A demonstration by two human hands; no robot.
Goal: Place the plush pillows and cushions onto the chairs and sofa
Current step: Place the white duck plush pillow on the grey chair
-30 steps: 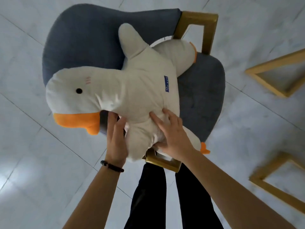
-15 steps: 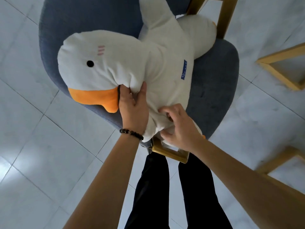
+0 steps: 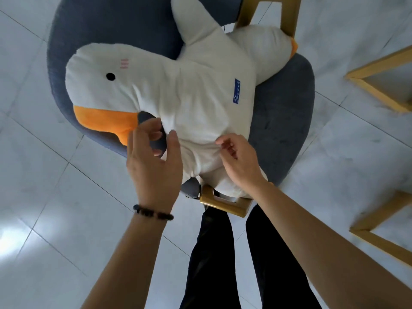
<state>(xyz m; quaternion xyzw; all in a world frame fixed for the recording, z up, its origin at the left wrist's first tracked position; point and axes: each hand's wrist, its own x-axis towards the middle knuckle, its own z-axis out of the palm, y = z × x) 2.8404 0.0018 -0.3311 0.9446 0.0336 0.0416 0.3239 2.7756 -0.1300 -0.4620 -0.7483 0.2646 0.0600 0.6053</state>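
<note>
A big white goose plush pillow (image 3: 196,97) with an orange beak and a small blue label lies across the seat of a grey-blue upholstered chair (image 3: 285,121) with gold legs. Its head points left and a wing rests against the backrest. My left hand (image 3: 153,161) hovers just in front of the plush below the beak, fingers loosely spread and holding nothing. My right hand (image 3: 240,161) is by the lower edge of the plush body, fingers relaxed and off the fabric.
Gold frames of other furniture (image 3: 379,81) stand on the white tiled floor (image 3: 55,197) at the right. The chair's gold front leg (image 3: 225,204) is just ahead of my legs.
Both hands gripped the plush earlier and lowered it onto the chair seat. Now they have let go and drawn back slightly, and the plush rests on the chair.
</note>
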